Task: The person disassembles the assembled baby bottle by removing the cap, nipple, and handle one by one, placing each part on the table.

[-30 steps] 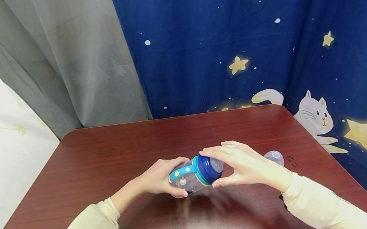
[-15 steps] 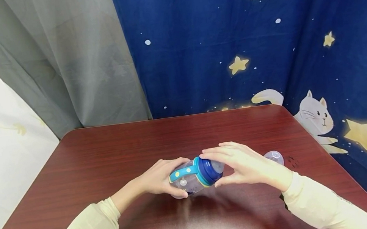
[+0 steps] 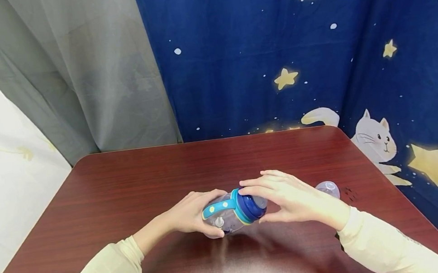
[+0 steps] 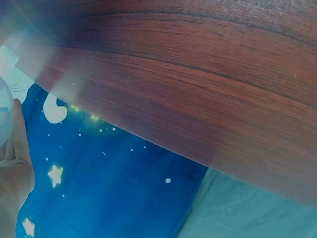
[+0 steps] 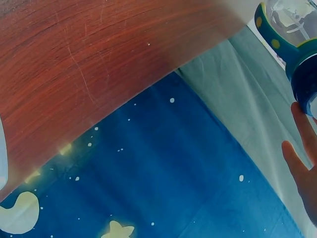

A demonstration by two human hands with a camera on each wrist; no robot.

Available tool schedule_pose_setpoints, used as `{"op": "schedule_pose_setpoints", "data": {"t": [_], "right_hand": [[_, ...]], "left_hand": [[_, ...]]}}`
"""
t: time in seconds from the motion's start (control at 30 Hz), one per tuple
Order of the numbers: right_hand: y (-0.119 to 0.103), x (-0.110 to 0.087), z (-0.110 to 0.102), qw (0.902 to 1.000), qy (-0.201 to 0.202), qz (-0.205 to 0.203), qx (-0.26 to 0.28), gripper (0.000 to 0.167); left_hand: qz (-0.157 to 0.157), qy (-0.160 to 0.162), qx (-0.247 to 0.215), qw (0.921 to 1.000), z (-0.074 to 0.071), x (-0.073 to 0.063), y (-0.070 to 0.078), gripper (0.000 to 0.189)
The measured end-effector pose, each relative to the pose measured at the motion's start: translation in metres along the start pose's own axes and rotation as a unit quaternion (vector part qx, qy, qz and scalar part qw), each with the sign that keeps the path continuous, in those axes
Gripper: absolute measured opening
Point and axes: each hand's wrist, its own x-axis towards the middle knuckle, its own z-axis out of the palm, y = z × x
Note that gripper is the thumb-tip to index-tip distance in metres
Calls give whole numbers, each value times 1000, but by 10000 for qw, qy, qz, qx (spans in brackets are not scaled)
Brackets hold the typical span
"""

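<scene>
A clear bottle (image 3: 231,220) with a turquoise handle (image 3: 218,207) and a dark blue lid (image 3: 250,205) lies tilted on its side at the near part of the tabletop (image 3: 157,171), lid end to the right; whether its underside touches the wood I cannot tell. The left hand (image 3: 193,212) has its grip clamped round the bottle's base end – thumb on the near side, fingers on the far side. The right hand (image 3: 292,196) has its grip on the lid, fingers at the far edge, thumb at the near edge. Right of the bottle sits a clear cap (image 3: 328,189), partly hidden by the right wrist. Nearer the person than the bottle, and to its right, a dark thing (image 3: 339,240) shows beside the right sleeve (image 3: 379,239) – too covered to name. Beyond the bottle hang a grey curtain (image 3: 113,76) and a blue, star-patterned curtain (image 3: 230,62)
</scene>
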Motion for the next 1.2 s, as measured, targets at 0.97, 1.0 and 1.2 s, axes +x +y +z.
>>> {"op": "schedule_pose_setpoints", "data": {"t": [0.97,1.0,1.2], "right_hand": [[-1,-1,2,9976,108,680,108,65],[-1,-1,1,9978,98,648,119,65],[-1,-2,1,9983,29,543,193,65]], "left_hand": [[-102,-50,61,9999,1,2,2,71],[-108,-54,56,9999,1,2,2,71],[-94,-74,13,9999,2,3,1,71]]}}
